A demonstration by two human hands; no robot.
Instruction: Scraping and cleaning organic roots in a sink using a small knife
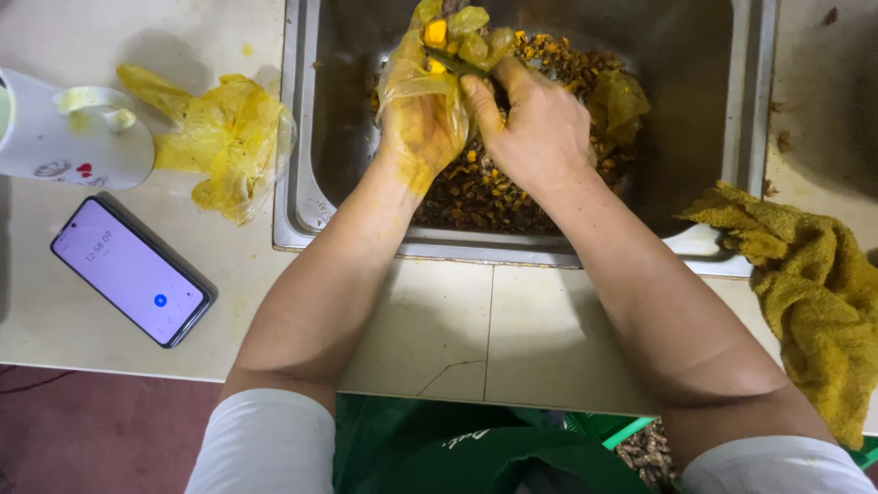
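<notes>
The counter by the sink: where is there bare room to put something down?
The tiled counter is bare in front of the sink, between the forearms, and between the phone and the left arm. It is crowded at left around the mug and yellow bag, and at right under the cloth.

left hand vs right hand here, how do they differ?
The left hand wears a thin, yellow-stained plastic glove; the right hand is bare. The left hand holds yellow pieces up by its fingertips; the right hand grips a thin dark tool against them. Both work over the sink, above a pile of brown peelings.
</notes>
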